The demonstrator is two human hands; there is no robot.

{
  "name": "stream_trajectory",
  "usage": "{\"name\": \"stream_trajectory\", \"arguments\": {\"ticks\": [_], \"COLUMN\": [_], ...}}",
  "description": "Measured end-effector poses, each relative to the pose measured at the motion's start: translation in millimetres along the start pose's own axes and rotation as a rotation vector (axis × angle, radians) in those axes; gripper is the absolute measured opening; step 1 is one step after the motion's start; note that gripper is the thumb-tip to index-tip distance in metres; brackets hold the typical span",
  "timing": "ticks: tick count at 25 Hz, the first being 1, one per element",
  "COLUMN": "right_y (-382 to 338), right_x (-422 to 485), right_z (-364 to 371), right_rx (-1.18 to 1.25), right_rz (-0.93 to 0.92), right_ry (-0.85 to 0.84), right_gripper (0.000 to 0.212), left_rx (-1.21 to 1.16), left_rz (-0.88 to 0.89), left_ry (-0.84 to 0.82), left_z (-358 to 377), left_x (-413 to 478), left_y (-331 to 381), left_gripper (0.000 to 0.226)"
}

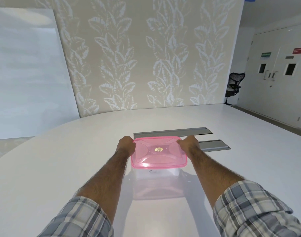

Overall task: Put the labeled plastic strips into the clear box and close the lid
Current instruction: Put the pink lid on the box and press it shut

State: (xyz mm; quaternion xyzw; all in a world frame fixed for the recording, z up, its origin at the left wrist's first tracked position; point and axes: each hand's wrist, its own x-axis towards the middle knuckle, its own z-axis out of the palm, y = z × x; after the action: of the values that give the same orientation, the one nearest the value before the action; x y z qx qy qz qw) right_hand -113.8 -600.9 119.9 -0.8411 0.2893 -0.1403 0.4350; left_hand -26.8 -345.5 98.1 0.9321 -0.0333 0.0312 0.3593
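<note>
The white counter (60,168) fills the lower part of your view, with leaf-patterned wallpaper (146,57) rising behind its far edge. Two grey strips lie flat on the counter past the box: the longer strip (173,131) runs along just behind the lid's far edge, and the shorter strip (214,144) sits to the right, partly hidden by your right hand.

Right in front of you stands the clear box (157,183), its walls nearly see-through, with some handwriting faintly visible on the near side just under the rim. The pink lid (159,152) lies across the top of it, and a small gold sticker (158,149) marks its centre.

Your left hand (126,144) is curled around the lid's left far corner, and your right hand (189,145) has its grip clenched on the lid's right far corner, thumb lying over the top edge. So the lid sits directly between your two grips, touching both, with the box straight below it. Whether the lid is fully seated cannot be told. Both plaid sleeves are rolled up your forearms.
</note>
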Motion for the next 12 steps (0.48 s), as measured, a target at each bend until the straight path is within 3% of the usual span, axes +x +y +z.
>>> {"name": "stream_trajectory", "arguments": {"ticks": [12], "right_y": [9], "right_x": [33], "right_z": [29], "right_rx": [-0.048], "right_rz": [0.018], "right_ry": [-0.079], "right_gripper": [0.03], "left_rx": [0.051], "left_rz": [-0.032], "left_ry": [-0.015], "left_z": [16], "left_x": [23], "left_y": [-15], "left_gripper": [0.02]}}
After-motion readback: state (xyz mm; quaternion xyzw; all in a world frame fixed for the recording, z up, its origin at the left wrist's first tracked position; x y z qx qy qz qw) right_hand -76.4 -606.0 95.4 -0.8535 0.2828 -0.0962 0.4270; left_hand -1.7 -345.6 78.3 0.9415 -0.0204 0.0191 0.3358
